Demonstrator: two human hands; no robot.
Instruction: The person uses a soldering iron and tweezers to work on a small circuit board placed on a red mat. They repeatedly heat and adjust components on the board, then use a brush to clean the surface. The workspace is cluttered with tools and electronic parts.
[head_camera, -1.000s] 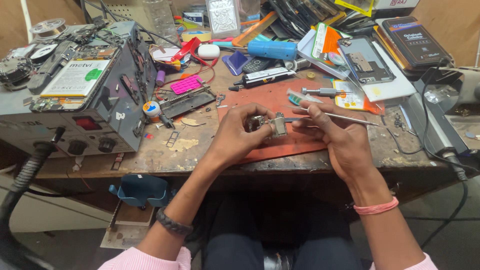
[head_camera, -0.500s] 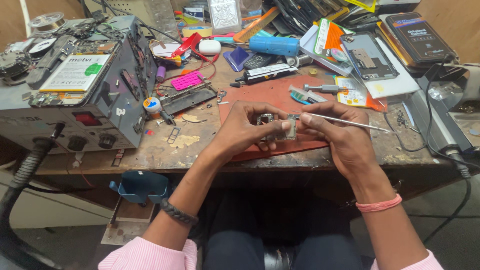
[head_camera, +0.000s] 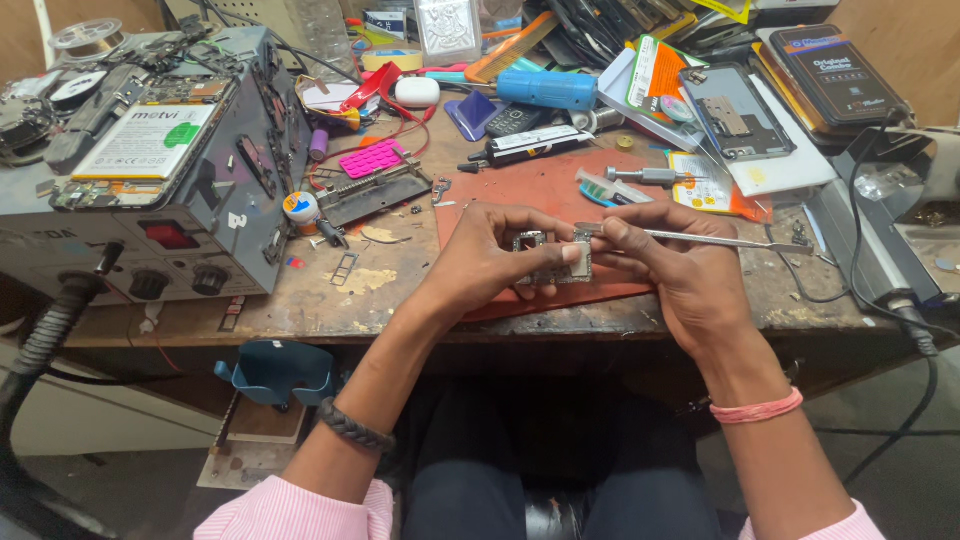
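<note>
Circuit board with shiny metal shields; steel tweezers glossy; red mat matt; wooden bench rough, scarred.

A worn wooden workbench carries a red mat, grey power supply, blue torch and pink case.

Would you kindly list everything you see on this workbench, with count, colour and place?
circuit board: one, grey, held between both hands over the mat
metal tool: one, silver, in the right hand
mat: one, red-brown, bench centre
power supply box: one, grey, left
screwdriver: one, silver, behind the hands
torch: one, blue, back centre
pink keypad: one, left of the mat
left hand: grips the board
right hand: grips the tool
</note>
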